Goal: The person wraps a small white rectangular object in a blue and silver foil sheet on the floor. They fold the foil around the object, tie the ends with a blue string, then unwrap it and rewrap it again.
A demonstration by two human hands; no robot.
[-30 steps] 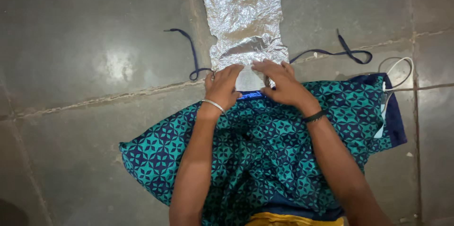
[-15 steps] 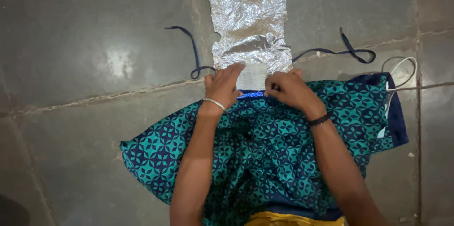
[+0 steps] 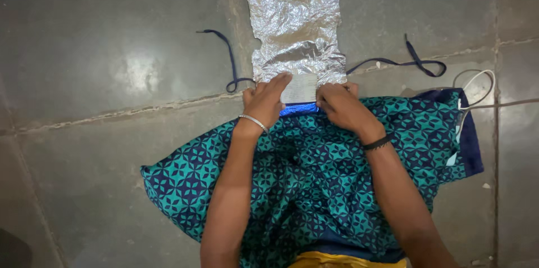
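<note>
Grey stone floor tiles (image 3: 101,178) with pale grout lines fill the view, and everything lies directly on them. A teal and navy patterned cotton garment (image 3: 314,189) is spread from the centre toward six o'clock, with a thin navy fabric tie (image 3: 230,60) trailing off at ten o'clock and another navy tie (image 3: 415,63) at two o'clock; a white cord (image 3: 477,85) loops at three o'clock beside the garment's navy edge. A long strip of crinkled silver foil (image 3: 295,21) runs from twelve o'clock down to the garment's upper edge, ending at a small pale rectangular piece (image 3: 300,88) with a shiny blue band (image 3: 300,110) just below it. Compared with a second ago, the two hands have drawn apart: then they met over the pale piece and hid it, now it shows between them. The left hand (image 3: 266,99), wearing a silver bangle (image 3: 252,122), lies palm down with fingers extended toward twelve o'clock, fingertips pressing the pale piece's left edge and the foil's lower corner. The right hand (image 3: 339,105), with a black wristband (image 3: 377,143), is curled, its fingers bunched together and gripping the garment's upper edge at the right side of the pale piece; whether it also pinches the foil cannot be told. Both forearms reach up from six o'clock over the garment.
</note>
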